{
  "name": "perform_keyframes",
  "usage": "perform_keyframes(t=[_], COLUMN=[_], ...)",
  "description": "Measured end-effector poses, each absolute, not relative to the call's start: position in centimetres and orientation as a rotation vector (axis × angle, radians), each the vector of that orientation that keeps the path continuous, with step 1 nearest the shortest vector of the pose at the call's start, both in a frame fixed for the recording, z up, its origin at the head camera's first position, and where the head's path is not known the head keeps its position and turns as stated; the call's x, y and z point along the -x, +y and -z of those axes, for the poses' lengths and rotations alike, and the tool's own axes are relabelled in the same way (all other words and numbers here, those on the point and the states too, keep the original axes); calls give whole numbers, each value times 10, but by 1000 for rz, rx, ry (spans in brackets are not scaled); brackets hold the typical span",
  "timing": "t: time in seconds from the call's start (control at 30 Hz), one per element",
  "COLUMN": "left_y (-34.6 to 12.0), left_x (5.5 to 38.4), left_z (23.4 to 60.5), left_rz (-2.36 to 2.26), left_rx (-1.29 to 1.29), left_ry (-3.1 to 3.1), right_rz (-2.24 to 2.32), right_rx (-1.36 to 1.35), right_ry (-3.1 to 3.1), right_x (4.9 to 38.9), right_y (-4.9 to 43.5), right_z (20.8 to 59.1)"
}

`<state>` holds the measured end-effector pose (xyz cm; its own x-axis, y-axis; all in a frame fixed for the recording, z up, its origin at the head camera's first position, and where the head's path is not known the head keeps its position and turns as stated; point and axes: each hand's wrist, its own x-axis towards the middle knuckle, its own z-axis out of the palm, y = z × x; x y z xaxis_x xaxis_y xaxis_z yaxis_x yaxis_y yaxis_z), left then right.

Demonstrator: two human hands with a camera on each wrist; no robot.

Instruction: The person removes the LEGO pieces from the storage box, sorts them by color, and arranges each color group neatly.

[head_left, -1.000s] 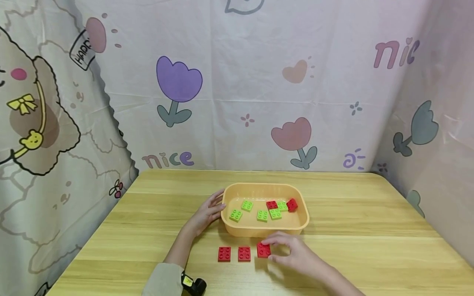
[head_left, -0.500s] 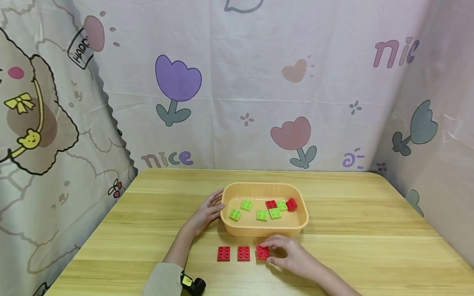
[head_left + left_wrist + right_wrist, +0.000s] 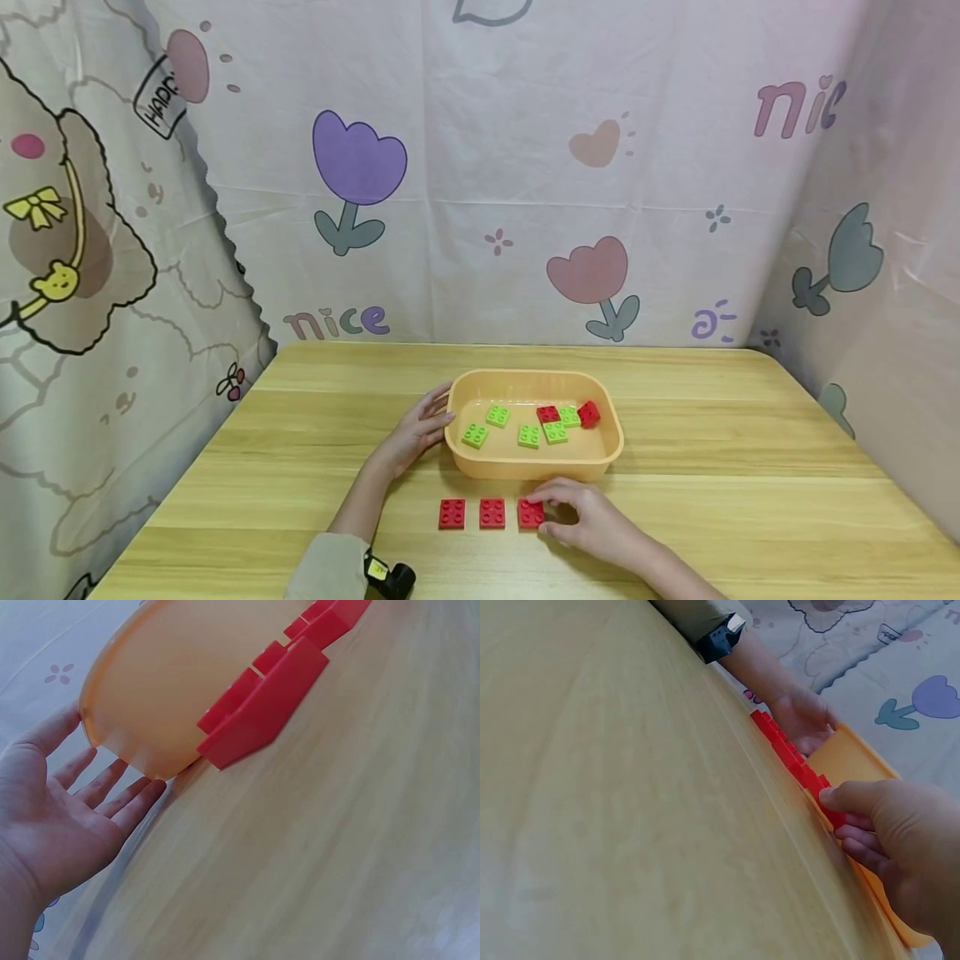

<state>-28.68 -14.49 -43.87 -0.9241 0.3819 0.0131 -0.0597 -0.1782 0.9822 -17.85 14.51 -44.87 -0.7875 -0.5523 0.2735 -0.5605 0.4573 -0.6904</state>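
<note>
Three red toy bricks lie in a row in front of a yellow plastic basin [image 3: 536, 471]: a left brick [image 3: 452, 514], a middle brick [image 3: 492, 514] and a right brick [image 3: 529, 515]. My right hand [image 3: 592, 518] pinches the right brick between thumb and fingers, level with the other two. My left hand [image 3: 411, 435] rests against the basin's left end, its fingers spread. In the left wrist view, the fingertips [image 3: 157, 787] touch the basin's outer wall. The right wrist view shows the right thumb [image 3: 847, 796] on the near end of the brick row.
Inside the basin lie several green bricks [image 3: 528, 436] and two red ones, a flat red brick [image 3: 548, 414] and a tilted red brick [image 3: 588, 414] by the right wall. A printed cloth [image 3: 480, 167] hangs behind the wooden table [image 3: 750, 467]. A black wrist camera [image 3: 390, 577] sits on the left forearm.
My right hand has brought the right red brick down slightly toward me, from tilted above the table to flat in line with the other two. The left hand stays at the basin.
</note>
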Motion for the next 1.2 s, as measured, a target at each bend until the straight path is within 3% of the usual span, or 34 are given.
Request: perform_keyframes(t=[1.2], left_y=[-146], left_x=[289], left_z=[440], left_rz=[-2163], left_rx=[-376], left_ry=[1813], right_rz=[-1234], right_rx=[-1036], right_ry=[-2635], right_x=[181], right_y=[146], right_z=[453])
